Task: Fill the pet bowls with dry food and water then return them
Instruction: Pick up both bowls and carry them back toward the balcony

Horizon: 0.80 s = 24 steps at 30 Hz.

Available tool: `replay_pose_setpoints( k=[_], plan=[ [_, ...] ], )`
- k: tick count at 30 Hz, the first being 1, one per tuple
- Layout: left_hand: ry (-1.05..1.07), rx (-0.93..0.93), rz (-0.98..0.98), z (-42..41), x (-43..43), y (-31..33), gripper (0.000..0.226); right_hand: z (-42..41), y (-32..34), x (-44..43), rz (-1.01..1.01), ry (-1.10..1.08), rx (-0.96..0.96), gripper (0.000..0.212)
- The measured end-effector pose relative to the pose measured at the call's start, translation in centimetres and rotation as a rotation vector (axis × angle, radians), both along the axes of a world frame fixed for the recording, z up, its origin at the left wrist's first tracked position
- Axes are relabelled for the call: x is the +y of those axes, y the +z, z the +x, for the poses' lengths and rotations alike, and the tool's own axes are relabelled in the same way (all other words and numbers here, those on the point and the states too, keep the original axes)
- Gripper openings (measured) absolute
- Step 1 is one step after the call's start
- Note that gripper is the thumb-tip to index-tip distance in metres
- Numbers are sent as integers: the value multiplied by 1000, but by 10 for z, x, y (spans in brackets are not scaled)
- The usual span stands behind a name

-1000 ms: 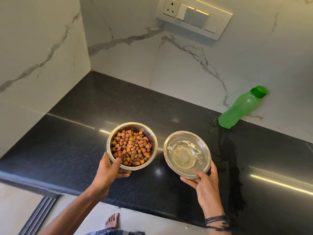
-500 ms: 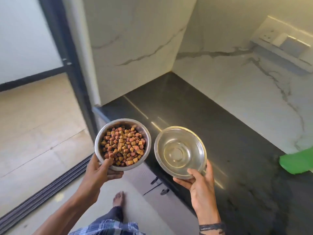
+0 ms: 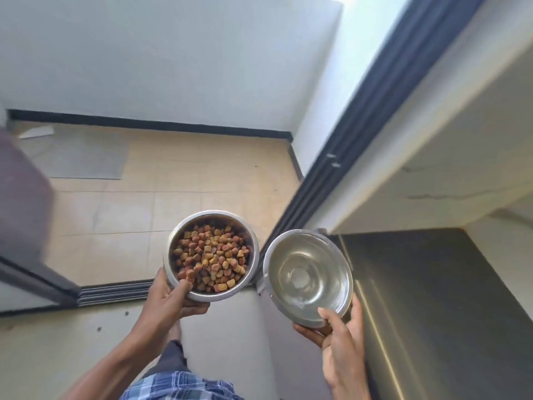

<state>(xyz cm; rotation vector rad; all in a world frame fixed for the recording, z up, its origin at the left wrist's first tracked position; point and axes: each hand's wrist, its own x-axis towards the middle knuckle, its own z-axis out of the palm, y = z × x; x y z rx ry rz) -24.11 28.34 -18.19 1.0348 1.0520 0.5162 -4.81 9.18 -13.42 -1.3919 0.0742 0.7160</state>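
Left hand [image 3: 170, 301] cups one steel bowl [image 3: 213, 212] from beneath, thumb over the rim, brown kibble [image 3: 210, 255] heaped inside. Right hand [image 3: 337, 336] pinches the rim of a second steel bowl [image 3: 340, 272] (shiny inside, water hard to make out). Two bowls, side by side, nearly touching, held above the floor [image 3: 173, 183], dark desk [image 3: 432, 284] on the right.

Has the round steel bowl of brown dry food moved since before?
Yes: the steel food bowl went leftward off the black countertop, now above beige floor.
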Motion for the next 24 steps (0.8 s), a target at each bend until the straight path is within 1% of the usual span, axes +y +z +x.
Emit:
replay_pose_setpoints(
  k=[5, 8, 11, 14, 20, 24],
  plan=[
    [88, 47, -25, -13, 93, -8, 37, 5, -11, 111, 14, 51, 38, 70],
    [123, 54, -18, -17, 151, -8, 38, 10, -19, 174, 26, 59, 50, 72],
    [150, 81, -20, -19, 202, -12, 41, 18, -30, 232, -14, 78, 60, 72],
    [196, 94, -37, -15, 245, -17, 41, 31, -40, 288, -13, 122, 73, 71],
    [276, 125, -67, 17, 319, -36, 36, 71, -69, 388, -68, 209, 95, 73],
    [331, 132, -106, 49, 378, -66, 36, 103, -102, 461, -90, 245, 108, 71]
  ],
)
